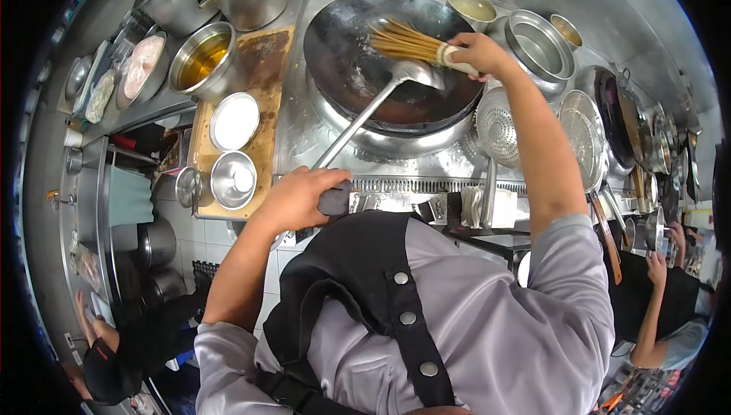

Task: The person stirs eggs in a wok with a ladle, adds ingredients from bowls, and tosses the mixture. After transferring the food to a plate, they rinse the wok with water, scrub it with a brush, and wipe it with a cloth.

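Note:
My right hand (474,55) is closed around the pale bound grip of a bamboo wok brush (407,40). The brush's bristles are spread over the inside of a large dark wok (343,57). A long-handled metal ladle (354,124) slants across the wok's near rim, its bowl beside the bristles. The ladle's handle runs down to my left hand (298,196), whose fingers are curled; the exact grip is partly hidden. A dark grey, cloth-like lump (335,199) shows under those fingers. The wok sits on a round metal burner ring (403,143).
A perforated skimmer (498,127) and a wire strainer (582,137) lie to the right. On the left, a wooden board (266,61) carries bowls, near a pot of yellow liquid (204,63). Other people's arms show at the far right (653,293) and far left (95,331).

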